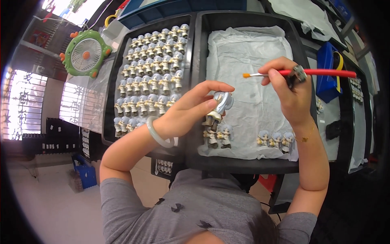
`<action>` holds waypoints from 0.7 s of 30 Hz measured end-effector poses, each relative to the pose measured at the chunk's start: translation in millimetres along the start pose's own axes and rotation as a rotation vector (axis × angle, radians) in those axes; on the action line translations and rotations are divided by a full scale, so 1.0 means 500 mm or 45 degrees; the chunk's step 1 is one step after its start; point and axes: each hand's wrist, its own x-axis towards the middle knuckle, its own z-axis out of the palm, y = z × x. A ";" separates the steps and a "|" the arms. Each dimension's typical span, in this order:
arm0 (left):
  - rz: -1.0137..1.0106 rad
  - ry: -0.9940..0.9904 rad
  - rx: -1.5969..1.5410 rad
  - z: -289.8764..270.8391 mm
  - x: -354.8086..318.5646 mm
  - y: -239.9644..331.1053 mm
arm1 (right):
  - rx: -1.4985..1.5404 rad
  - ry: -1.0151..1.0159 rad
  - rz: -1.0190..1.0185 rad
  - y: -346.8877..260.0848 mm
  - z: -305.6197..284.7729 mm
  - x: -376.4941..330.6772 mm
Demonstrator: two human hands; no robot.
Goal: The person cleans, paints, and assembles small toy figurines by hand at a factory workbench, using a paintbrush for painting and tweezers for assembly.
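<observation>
My left hand [187, 102] pinches the tilted figurine [219, 106] above the paper-lined tray [248, 164], probably to steady it, while my right hand's [290, 91] fingers close round the brush [329, 72], bristles clear of it.

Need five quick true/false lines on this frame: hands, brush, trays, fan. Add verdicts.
1. The left hand holds a figurine. True.
2. The right hand holds scissors. False: it holds a red-handled brush.
3. The brush's bristles touch the held figurine. False: they are apart.
4. The left tray holds more figurines than the right tray. True.
5. The fan is blue. False: it is green.
</observation>
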 end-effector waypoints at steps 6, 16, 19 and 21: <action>-0.011 -0.069 -0.881 -0.017 -0.021 0.015 | 0.015 -0.072 -0.045 -0.022 0.002 -0.006; 0.050 -0.133 -0.583 -0.018 -0.038 0.021 | -0.029 -0.087 0.033 -0.012 0.003 -0.002; 0.117 -0.173 -0.543 -0.022 -0.035 0.013 | -0.033 -0.087 0.045 -0.009 0.003 -0.003; 0.176 -0.200 -0.502 -0.022 -0.034 0.011 | -0.037 -0.094 0.043 -0.010 0.004 -0.001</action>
